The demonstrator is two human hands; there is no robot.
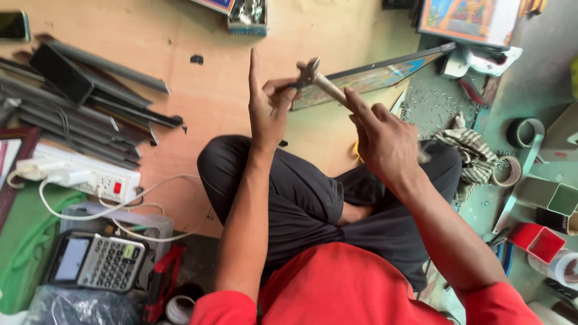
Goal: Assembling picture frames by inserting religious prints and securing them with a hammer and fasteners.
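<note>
Red shirt (337,289) guy, right hand (385,141) gripping hammer (316,78), left hand (268,111) pinching sth tiny w/ pinky up by the picture frame (373,75), imo fingers get whacked if swing drifts.

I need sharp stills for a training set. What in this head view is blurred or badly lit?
In the head view, the right hand and the hammer it holds are smeared by motion; the left hand is sharper; the calculator and power strip read crisp; lighting is soft and even, without hard shadows or glare.
</note>
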